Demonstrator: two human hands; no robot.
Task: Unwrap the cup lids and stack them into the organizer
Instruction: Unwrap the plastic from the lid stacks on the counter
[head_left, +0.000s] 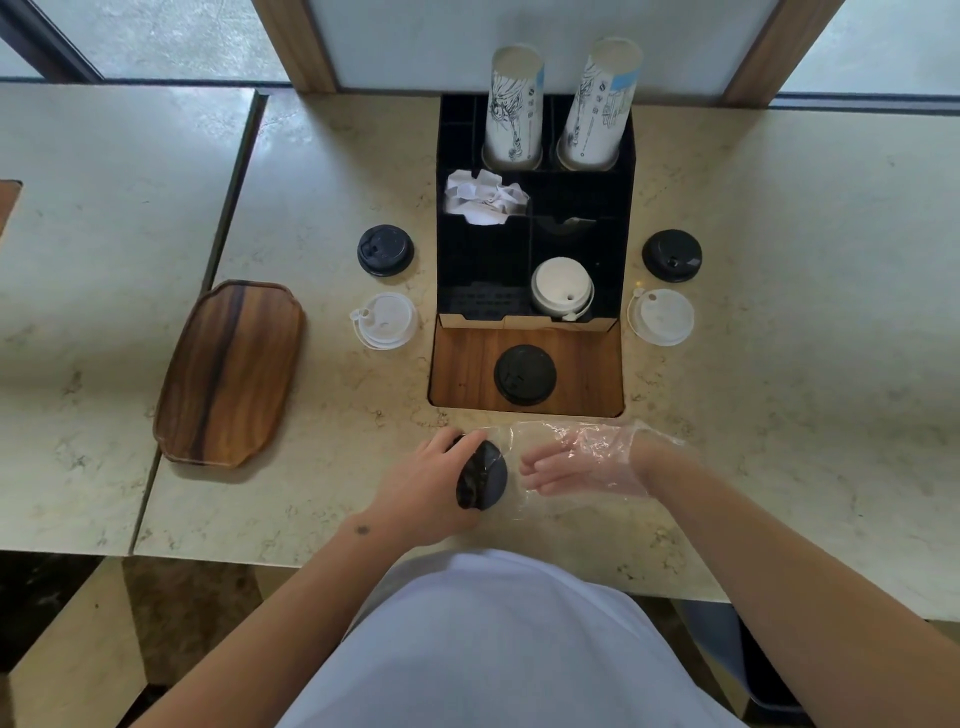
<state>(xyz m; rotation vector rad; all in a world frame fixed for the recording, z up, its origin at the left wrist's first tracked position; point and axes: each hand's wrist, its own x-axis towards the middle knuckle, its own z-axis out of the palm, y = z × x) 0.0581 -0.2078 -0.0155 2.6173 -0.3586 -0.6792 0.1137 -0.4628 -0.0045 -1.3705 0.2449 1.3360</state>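
A: Surface?
B: Pale marble-look counter (779, 312), window glass behind it, a second table off to the left. Wooden tray (230, 372) on the left part of the counter, nothing on it.

A: Organizer?
B: Black organizer (626, 208) at the back centre. Two stacks of paper cups (514, 104) upright in the rear slots, crumpled white paper (485, 197) in a middle-left slot, a stack of white lids (561, 287) in the front-right compartment. Front-left compartment looks dark, can't tell what's in it.

A: Loose lids?
B: Black lid (385, 250) and white lid (385, 319) on the counter left of the organizer. Another black lid (671, 255) and white one (662, 316) on the right. One more black lid (524, 374) on the wooden inset panel (457, 369) just in front of the organizer.

A: Hands?
B: Left hand (431, 483) bare, fingers curled round a wrapped black lid (482, 480), held tilted on edge just above the counter near the front. Clear plastic wrap (511, 441) trails from it toward the right. Right hand (582, 465) sits inside a clear plastic glove or wrap, can't tell which; fingers stretched out flat and loosely spread toward the lid, just beside it, gripping nothing solid.

A: Contact between right fingers and lid?
B: Can't tell, film blurs it.
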